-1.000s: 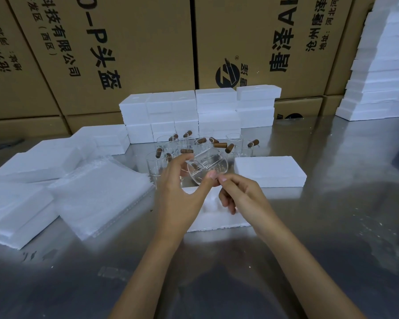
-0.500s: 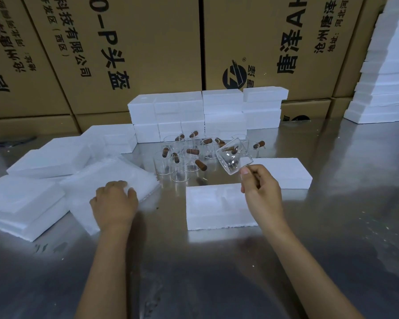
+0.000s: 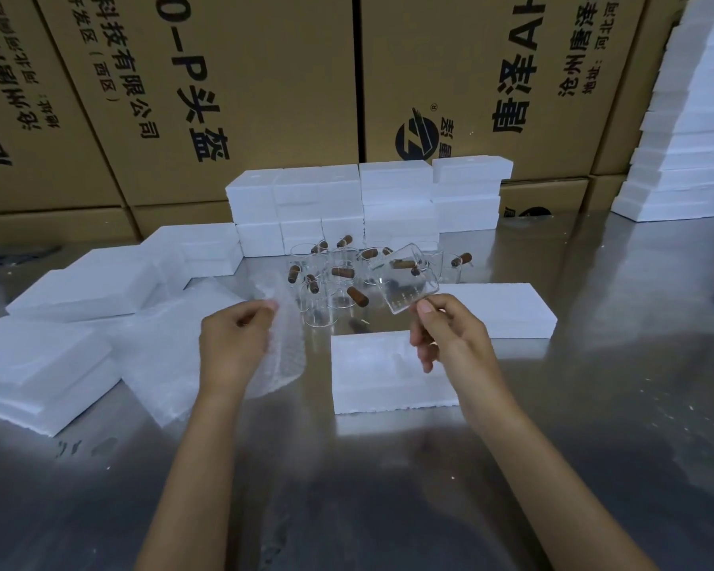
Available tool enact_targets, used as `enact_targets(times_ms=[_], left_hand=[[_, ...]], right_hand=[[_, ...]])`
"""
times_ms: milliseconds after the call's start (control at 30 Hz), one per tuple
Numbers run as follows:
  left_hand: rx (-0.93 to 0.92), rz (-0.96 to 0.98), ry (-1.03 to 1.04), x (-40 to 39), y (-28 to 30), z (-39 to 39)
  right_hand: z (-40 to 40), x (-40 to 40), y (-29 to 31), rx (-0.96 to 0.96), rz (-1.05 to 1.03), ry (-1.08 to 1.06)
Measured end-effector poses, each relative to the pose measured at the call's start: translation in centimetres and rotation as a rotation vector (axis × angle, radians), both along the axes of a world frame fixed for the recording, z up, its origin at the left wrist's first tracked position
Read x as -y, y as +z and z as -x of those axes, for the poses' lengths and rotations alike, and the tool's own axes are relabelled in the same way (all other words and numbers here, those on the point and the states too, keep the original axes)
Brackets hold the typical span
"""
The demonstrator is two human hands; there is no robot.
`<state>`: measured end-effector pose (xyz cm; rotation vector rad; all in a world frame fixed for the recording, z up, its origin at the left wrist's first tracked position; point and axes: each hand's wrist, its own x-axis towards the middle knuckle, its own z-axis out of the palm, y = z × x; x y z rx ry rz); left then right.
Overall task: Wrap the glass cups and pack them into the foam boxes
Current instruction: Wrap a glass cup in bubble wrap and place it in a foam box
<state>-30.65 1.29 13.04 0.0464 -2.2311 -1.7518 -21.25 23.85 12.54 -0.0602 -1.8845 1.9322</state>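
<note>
Pinched only at its rim by the right hand (image 3: 450, 335), the tilted cup (image 3: 405, 282) could slip toward twelve o'clock onto the other cups (image 3: 330, 278) while the left hand (image 3: 231, 344) grips the bubble wrap (image 3: 281, 364).

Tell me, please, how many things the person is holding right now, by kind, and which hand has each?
Glass cup: 1, pinched at its lower edge by the right hand.
Bubble wrap sheet: 1, lifted by the left hand.
Total: 2 things held.
</note>
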Motion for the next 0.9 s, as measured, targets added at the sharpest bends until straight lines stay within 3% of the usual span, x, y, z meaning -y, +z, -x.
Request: enact_targets(times_ms=[100, 200, 333, 533, 667, 800, 900], left_hand=[[0.006, -0.065, -0.061, -2.0, -0.3, -0.4], [-0.013, -0.085, -0.146, -3.7, -0.6, -1.1], [-0.042, -0.151, -0.21, -4.5, -0.3, -1.7], [0.005, -0.42, -0.224, -3.8, 0.5, -1.7], [0.076, -0.6, -0.345, -4.0, 1.3, -1.9], [0.022, -0.472, -0.505, -4.4, 1.1, -2.2], [-0.078, -0.328, -0.559, -4.6, 1.2, -2.5]], right_hand=[[-0.5, 0.8, 0.4, -0.049, 0.17, 0.303], [-0.8, 1.7, 0.4, -0.056, 0.06, 0.456], [-1.1, 2.0, -0.1, -0.003, -0.325, 0.255], [-0.9, 1.5, -0.5, 0.002, -0.599, 0.013], [-0.9, 1.5, -0.8, -0.004, -0.837, -0.15], [-1.1, 1.3, -0.9, -0.063, -1.07, -0.262], [-1.0, 1.4, -0.9, -0.042, -0.975, -0.311]])
